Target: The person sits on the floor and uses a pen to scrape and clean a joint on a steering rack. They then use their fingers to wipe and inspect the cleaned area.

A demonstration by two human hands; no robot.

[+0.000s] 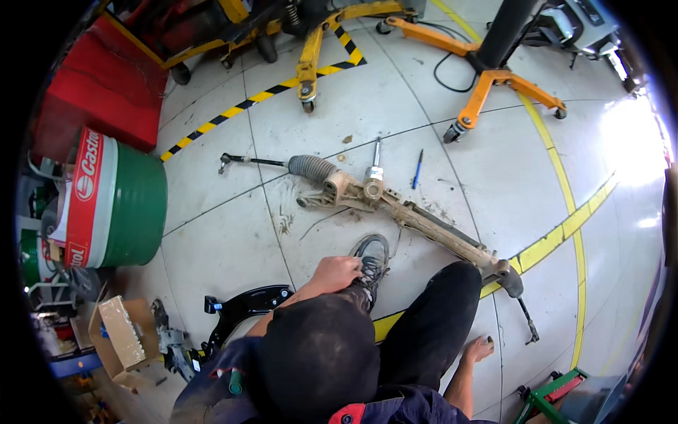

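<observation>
Sitting on the tiled floor (212, 247), I am gripping my shoe (371, 258) with my left hand (337, 272), while my right hand (480, 348) is resting flat and empty on the tiles. Just beyond my foot, the steering rack (395, 208) is lying diagonally, upper-left to lower-right. At left, a green drum (134, 205) with a red-and-white label is standing above an open cardboard box (120, 332).

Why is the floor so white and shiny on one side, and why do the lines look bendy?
In the head view, strong glare washes out the tiled floor at the right edge; the fisheye lens bends the yellow floor line and darkens the corners; the steering rack in the middle stays sharp, and so does the left hand resting on the shoe.
</observation>
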